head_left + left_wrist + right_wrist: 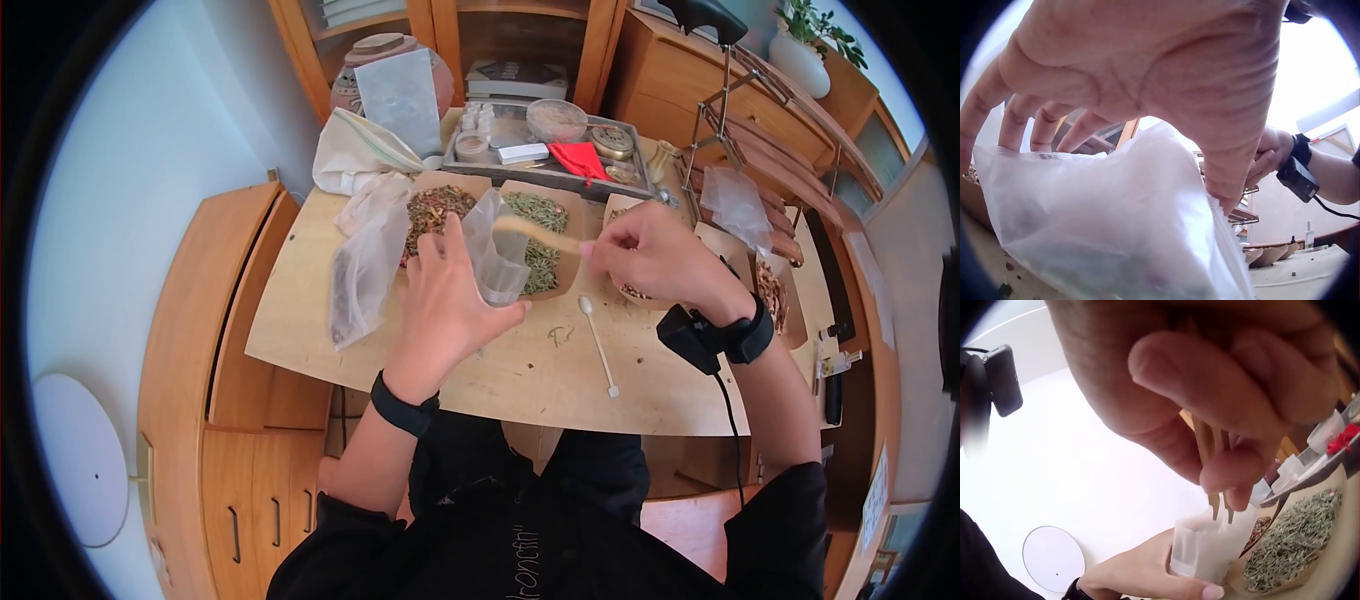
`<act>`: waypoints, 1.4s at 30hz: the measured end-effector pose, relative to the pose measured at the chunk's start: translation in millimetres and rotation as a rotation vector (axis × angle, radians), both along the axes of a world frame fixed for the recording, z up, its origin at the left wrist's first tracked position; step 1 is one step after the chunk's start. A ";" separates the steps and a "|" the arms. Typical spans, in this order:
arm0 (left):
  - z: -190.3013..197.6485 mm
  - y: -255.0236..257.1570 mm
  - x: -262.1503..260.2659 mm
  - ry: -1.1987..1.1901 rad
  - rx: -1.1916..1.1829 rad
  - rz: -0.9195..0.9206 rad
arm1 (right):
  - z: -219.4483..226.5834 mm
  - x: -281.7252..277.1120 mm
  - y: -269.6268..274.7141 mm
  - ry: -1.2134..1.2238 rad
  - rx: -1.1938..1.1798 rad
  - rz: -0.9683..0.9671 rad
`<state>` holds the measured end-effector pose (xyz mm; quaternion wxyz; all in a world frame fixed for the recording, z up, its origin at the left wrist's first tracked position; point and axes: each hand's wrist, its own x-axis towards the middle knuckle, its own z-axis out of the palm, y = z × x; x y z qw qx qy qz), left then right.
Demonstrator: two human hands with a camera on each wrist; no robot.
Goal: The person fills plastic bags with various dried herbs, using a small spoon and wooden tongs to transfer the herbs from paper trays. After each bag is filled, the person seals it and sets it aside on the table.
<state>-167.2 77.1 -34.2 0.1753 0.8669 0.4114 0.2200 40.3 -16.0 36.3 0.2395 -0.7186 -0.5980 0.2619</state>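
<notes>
Left hand [440,312]: grasping the upper edges of a translucent bag [503,258], thumb on one side, fingers spread on the other.
Right hand [665,258]: grasping wooden tongs [540,235] between thumb and fingers; the two tips stand slightly apart.
Bag: upright in the left hand's hold, something greenish showing dimly through its lower part.
Tongs: blurred in the head view, reaching left over the green herbs [541,262].
Herb trays: green herbs in a cardboard tray [574,225] right of the bag; reddish mixed herbs [437,212] in another beside it.
Left of the left hand: a second translucent bag [362,285], lying on the table [480,385].
Nearer the person: a small white spoon [600,346] on the table.
Far side: a grey tray [545,184] with a red pouch [580,160].
</notes>
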 end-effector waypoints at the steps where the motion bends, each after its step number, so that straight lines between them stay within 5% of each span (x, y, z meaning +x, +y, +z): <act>1: -1.7 0.4 -1.5 -0.004 0.017 -0.004 | -0.9 0.7 -0.3 -0.002 -0.001 0.004; 4: -6.4 2.3 -6.4 -0.021 0.037 -0.007 | -10.0 9.3 -3.5 0.137 0.047 -0.190; 9: -5.0 1.7 -10.2 -0.031 0.009 0.002 | -28.8 16.8 -2.5 0.195 -0.231 -0.386; 30: -7.3 6.1 -8.3 0.017 0.000 0.005 | -67.8 27.7 29.0 0.308 -0.183 -0.208; 42: -0.3 7.0 -2.9 0.034 -0.016 -0.003 | -39.9 33.8 15.5 0.494 -0.181 -0.344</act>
